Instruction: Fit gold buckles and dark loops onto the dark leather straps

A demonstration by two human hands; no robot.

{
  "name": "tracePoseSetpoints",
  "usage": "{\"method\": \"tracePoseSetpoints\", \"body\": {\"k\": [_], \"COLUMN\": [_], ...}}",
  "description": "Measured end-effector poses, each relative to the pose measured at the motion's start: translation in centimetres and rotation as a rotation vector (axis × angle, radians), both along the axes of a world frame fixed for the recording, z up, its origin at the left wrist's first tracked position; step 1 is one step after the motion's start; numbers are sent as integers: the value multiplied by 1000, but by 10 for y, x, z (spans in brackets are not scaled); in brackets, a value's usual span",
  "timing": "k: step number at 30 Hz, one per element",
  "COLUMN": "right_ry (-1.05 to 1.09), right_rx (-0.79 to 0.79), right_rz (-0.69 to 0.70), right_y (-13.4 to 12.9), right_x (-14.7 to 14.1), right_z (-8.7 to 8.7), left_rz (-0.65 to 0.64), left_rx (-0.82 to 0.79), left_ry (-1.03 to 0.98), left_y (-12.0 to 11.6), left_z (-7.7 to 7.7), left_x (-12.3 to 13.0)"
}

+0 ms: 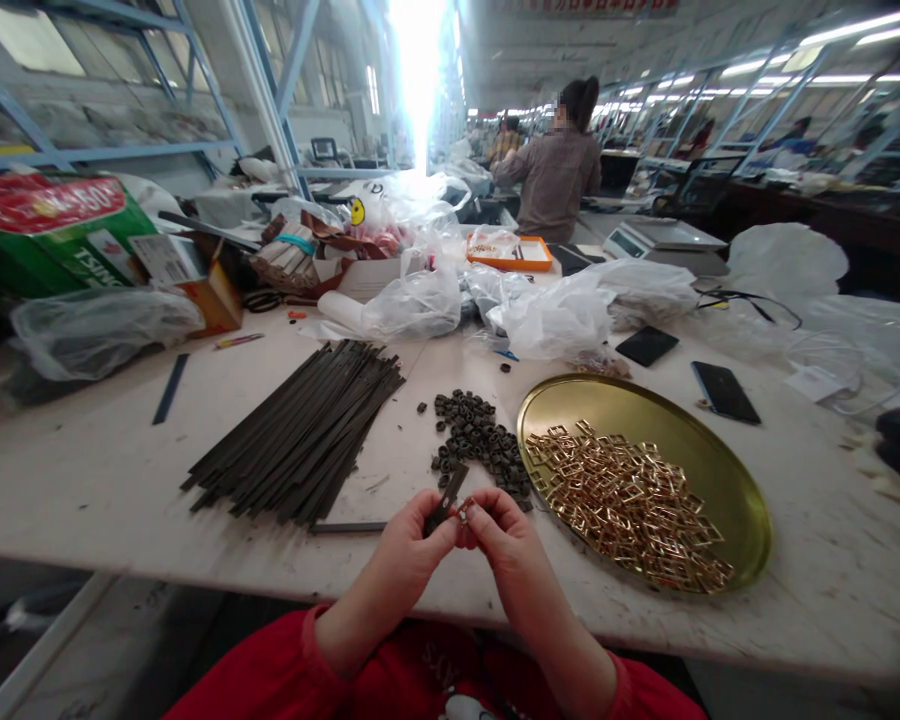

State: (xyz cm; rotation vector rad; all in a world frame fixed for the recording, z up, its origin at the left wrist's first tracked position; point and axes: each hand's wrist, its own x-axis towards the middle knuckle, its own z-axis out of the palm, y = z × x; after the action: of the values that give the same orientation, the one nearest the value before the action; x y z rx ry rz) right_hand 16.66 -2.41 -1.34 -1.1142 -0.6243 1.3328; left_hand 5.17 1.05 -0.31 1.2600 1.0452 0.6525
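Note:
Close together near the table's front edge, my two hands meet at the fingertips. My left hand (418,532) is closed on a dark strip (456,484) whose end sticks up. Pinched in my right hand (499,525) is a small gold buckle (465,507), mostly covered by the fingers, touching or very near the strip. Long dark strips (300,430) lie in a pile to the left. Just beyond my hands is a heap of small dark loops (476,430). A round gold tray (750,510) on the right holds many gold rectangular buckles (630,500).
Clear plastic bags (555,310) spread across the table's back, near an orange box (510,252). Two dark phones (726,392) (647,345) lie behind the tray. A green carton (52,235) stands at left. Beyond the table is a person (559,175).

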Motion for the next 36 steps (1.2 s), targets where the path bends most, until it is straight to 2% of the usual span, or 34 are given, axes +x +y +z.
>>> {"method": "tracePoseSetpoints", "body": {"k": [7, 12, 14, 16, 19, 23, 30, 36], "right_ry": [146, 416, 448, 389, 127, -133, -206, -158], "right_rx": [-22, -220, -253, -221, -89, 33, 25, 50], "right_rz": [48, 194, 193, 142, 42, 26, 40, 37], "right_y": [-5, -7, -6, -6, -5, -6, -8, -7], "right_x": [4, 8, 8, 7, 7, 7, 5, 9], "right_z": [-6, -6, -6, -7, -10, -11, -7, -13], "left_rz": [34, -11, -15, -28, -61, -116, -104, -155], "left_rx": [26, 102, 131, 147, 113, 69, 7, -26], "left_ry": [33, 53, 94, 137, 189, 203, 252, 211], "left_y": [0, 2, 2, 3, 4, 5, 4, 3], "left_z": [-1, 2, 4, 7, 13, 12, 3, 15], "left_x": [-3, -5, -6, -8, -9, -7, -5, -3]}}
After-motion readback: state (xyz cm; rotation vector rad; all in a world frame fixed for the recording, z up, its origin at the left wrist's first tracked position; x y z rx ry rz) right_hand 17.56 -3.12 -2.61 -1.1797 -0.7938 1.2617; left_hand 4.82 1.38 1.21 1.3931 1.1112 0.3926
